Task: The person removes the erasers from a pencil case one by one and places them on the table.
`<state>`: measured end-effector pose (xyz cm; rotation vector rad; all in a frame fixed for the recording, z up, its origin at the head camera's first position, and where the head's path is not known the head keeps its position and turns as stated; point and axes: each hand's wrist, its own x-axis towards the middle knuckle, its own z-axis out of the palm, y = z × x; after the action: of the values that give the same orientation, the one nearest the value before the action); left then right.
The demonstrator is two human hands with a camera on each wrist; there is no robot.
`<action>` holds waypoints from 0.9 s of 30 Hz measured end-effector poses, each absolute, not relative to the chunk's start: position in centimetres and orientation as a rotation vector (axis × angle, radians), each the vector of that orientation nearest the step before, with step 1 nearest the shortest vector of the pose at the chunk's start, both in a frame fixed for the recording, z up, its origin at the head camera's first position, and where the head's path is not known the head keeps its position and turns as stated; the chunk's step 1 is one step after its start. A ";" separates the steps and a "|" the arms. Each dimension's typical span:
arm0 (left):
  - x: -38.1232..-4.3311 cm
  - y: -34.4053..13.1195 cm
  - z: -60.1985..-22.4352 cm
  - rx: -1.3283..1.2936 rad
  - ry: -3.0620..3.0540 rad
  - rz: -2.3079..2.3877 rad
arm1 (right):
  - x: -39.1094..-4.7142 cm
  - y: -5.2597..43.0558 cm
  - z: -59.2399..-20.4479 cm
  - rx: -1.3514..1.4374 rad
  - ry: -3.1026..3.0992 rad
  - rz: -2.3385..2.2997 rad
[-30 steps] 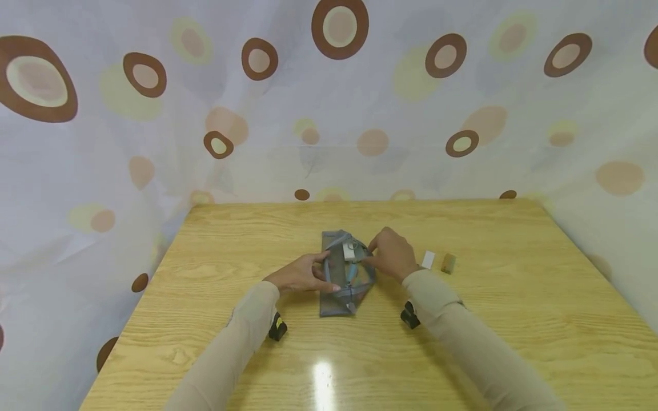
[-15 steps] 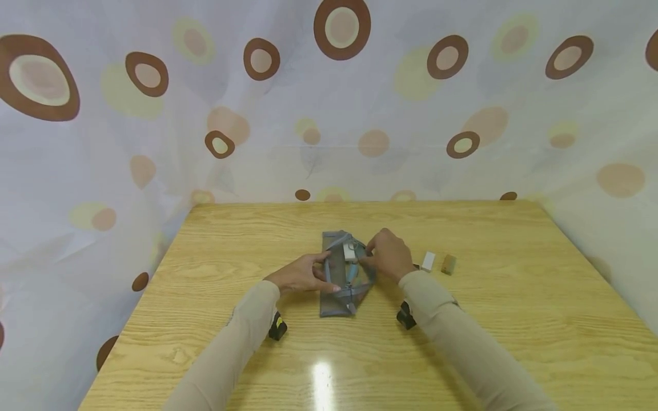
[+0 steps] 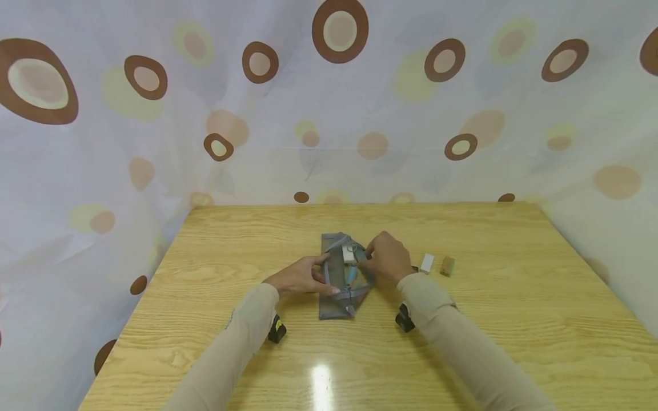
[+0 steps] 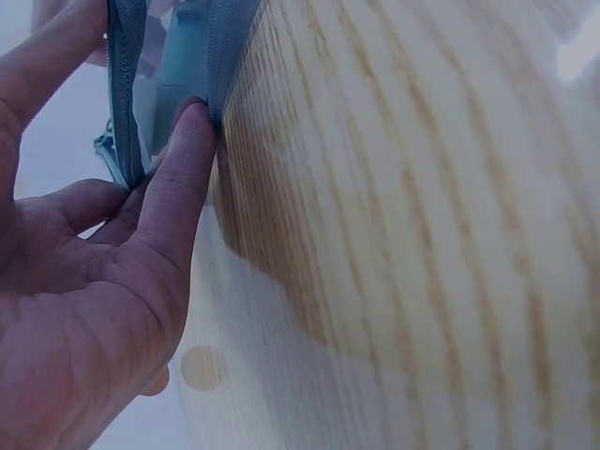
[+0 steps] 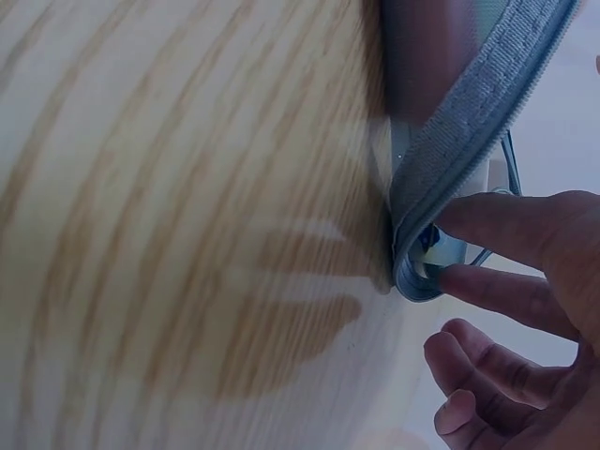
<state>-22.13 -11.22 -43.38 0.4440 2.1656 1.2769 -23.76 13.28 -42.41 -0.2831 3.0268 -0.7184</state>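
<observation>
A grey mesh zip pouch [image 3: 334, 305] lies on the wooden table with its zipped mouth spread wide. Inside it show a white block-like item [image 3: 348, 253] and a light-blue item [image 3: 352, 275]. My left hand [image 3: 298, 275] holds the mouth's left side, its thumb and fingers about the zip edge. In the left wrist view that hand [image 4: 103, 253] grips the zip tape [image 4: 127, 84]. At the mouth's right side, my right hand [image 3: 389, 258] has its thumb and a finger at the edge. The right wrist view shows its fingertips [image 5: 455, 278] inside the curled zip edge; what lies behind them is partly hidden.
To the right of the right hand, a small white block [image 3: 427, 263] and a small brownish block [image 3: 447, 266] lie on the table [image 3: 231, 240]. A patterned cloth [image 3: 329, 114] hangs behind and at both sides. Dark wrist cameras [image 3: 277, 329] sit below the wrists.
The right hand has shifted slightly left, its fingertips a little further into the pouch's mouth. The left hand and pouch stay nearly where they were.
</observation>
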 end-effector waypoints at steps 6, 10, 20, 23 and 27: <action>-22.0 -11.2 -43.3 0.445 2.156 1.286 | -23.7 13.1 -42.6 -0.267 3.046 -0.691; -22.0 -11.1 -43.2 0.445 2.162 1.282 | -23.8 13.1 -42.6 -0.277 3.057 -0.679; -22.2 -11.1 -43.5 0.451 2.179 1.273 | -23.5 13.1 -42.4 -0.257 3.042 -0.708; -22.1 -11.1 -43.4 0.449 2.180 1.271 | -23.4 13.1 -42.2 -0.250 3.040 -0.728; -22.0 -11.2 -43.2 0.447 2.184 1.273 | -23.4 13.2 -42.1 -0.242 3.033 -0.781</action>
<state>-22.02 -11.18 -43.21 0.4468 2.1844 1.2731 -23.42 13.18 -42.13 -0.2418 3.0333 -0.7814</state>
